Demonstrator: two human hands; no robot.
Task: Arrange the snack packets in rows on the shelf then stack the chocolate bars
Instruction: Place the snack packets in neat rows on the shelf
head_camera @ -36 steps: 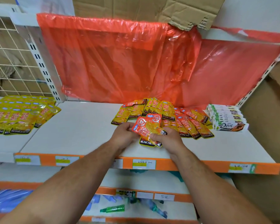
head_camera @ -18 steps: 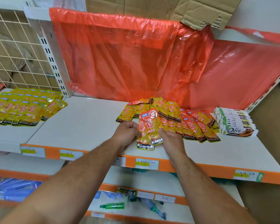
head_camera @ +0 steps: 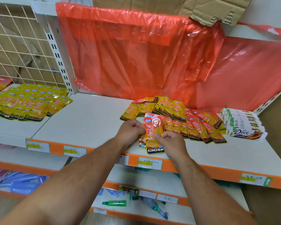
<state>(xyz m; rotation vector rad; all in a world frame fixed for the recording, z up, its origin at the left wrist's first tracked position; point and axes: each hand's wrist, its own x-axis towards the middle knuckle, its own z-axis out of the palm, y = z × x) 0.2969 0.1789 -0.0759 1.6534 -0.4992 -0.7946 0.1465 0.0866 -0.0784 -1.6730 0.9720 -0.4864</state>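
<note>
white shop shelf (head_camera: 88,124), red plastic sheet (head_camera: 136,54) behind | hands: left hand (head_camera: 131,132) and right hand (head_camera: 170,142) both pinching a small bunch of snack packets (head_camera: 153,132) at the front edge | packets look light, floppy, kinda slick, so I'd grip the flat sides | chocolate bars (head_camera: 243,127) far right, probably stiffer

The front snack packet (head_camera: 153,132) is orange-red and yellow, with a black band and white letters. The packets at the left (head_camera: 28,104) are yellow with red signs. The chocolate bars (head_camera: 243,125) are white, green and dark brown. The shelf (head_camera: 91,120) is white with an orange edge, and the plastic sheet (head_camera: 128,54) is transparent red.
</note>
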